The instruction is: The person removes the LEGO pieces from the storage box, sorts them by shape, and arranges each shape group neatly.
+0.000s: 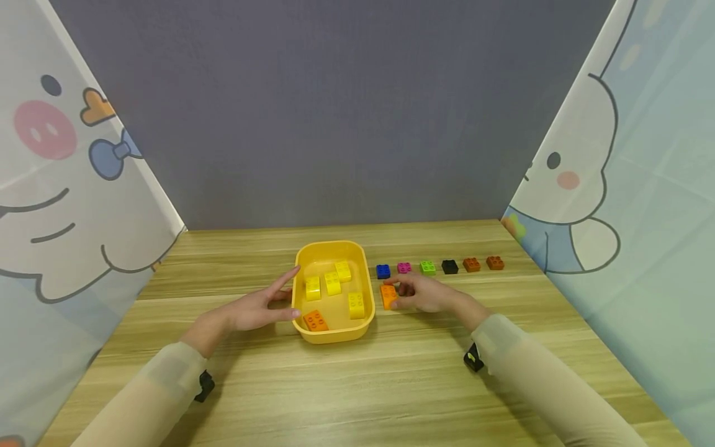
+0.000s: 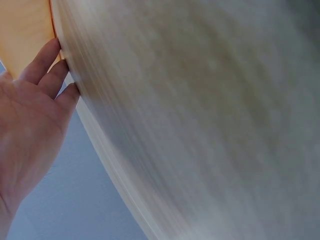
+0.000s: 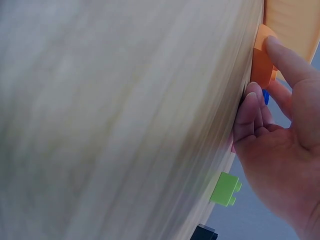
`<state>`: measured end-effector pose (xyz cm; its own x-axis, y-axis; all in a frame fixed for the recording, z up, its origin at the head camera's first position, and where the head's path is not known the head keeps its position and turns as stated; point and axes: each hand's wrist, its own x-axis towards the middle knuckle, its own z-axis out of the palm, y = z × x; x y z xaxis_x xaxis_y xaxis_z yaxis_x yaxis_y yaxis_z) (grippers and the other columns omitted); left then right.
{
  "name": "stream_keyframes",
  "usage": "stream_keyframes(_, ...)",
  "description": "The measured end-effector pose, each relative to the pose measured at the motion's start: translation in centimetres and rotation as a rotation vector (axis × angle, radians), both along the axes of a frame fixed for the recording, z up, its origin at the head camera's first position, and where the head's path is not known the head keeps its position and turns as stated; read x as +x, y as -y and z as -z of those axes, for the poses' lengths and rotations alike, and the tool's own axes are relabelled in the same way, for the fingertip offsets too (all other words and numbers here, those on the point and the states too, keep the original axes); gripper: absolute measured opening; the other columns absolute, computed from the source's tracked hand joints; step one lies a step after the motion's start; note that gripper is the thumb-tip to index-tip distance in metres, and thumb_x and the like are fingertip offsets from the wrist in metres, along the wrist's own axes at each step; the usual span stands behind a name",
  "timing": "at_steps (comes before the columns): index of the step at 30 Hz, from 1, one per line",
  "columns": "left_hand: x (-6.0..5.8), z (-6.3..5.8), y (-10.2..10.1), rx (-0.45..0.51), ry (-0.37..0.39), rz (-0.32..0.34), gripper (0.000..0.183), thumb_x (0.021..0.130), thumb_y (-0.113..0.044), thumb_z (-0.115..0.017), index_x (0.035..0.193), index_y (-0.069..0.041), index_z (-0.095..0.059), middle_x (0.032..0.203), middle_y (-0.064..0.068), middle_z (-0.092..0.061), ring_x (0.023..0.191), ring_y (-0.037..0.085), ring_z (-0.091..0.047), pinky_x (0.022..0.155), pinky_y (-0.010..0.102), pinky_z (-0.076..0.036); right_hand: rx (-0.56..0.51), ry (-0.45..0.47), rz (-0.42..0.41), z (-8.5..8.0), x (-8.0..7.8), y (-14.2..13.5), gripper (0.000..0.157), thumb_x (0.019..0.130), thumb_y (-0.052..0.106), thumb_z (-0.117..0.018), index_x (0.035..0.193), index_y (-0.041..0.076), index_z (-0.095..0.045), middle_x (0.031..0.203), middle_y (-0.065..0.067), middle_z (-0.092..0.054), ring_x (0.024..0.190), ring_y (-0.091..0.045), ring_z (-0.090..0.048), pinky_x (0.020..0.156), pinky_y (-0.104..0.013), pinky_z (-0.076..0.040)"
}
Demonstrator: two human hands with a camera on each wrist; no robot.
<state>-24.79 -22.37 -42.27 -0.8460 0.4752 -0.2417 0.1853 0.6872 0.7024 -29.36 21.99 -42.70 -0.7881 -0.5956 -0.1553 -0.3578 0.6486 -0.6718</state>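
A yellow plastic bin stands on the wooden table. Several yellow toy building blocks and one orange block lie inside it. My left hand is at the bin's left side, fingers and thumb spread along the rim; in the left wrist view its fingertips are against the table and bin wall. Just right of the bin, my right hand pinches another orange building block between thumb and index finger. In the right wrist view this orange block sits at the table surface, the other fingers curled beside it.
Behind the right hand runs a row of small blocks: blue, pink, green, black and two brownish-orange ones. A grey panel closes the table's back; printed cloths hang on both sides.
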Motion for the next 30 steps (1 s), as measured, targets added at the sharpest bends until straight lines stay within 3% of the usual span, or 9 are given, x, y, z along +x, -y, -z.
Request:
stream_keyframes(17, -0.1, 0.0, -0.1, -0.003, -0.011, 0.018, 0.104, 0.102, -0.063, -0.070, 0.176, -0.046, 0.002, 0.173, 0.021, -0.044, 0.162, 0.050, -0.037, 0.127, 0.081, -0.022, -0.027, -0.015, -0.012, -0.4, 0.3, -0.7, 0.069, 0.106, 0.032, -0.076, 0.165, 0.010, -0.048, 0.121, -0.009, -0.066, 0.101, -0.019, -0.061, 0.087, -0.034, -0.055)
stream_keyframes(24, -0.3, -0.2, -0.1, 0.001, -0.014, 0.025, 0.105, 0.103, -0.061, -0.070, 0.176, -0.045, 0.002, 0.173, 0.022, -0.045, 0.161, 0.049, -0.039, 0.127, 0.081, -0.024, -0.096, -0.065, 0.006, -2.3, 0.9, -0.4, 0.055, 0.111, 0.029, -0.069, 0.159, 0.008, -0.054, 0.118, -0.008, -0.066, 0.088, -0.018, -0.057, 0.073, -0.027, -0.050)
stream_keyframes(30, -0.1, -0.2, 0.0, 0.005, -0.008, 0.019, 0.104, 0.103, -0.061, -0.071, 0.176, -0.045, 0.002, 0.172, 0.021, -0.045, 0.161, 0.049, -0.039, 0.127, 0.081, -0.024, -0.201, -0.120, -0.015, -4.0, 1.5, 2.0, 0.041, 0.113, 0.027, -0.066, 0.149, 0.008, -0.065, 0.112, -0.009, -0.071, 0.086, -0.020, -0.061, 0.071, -0.027, -0.051)
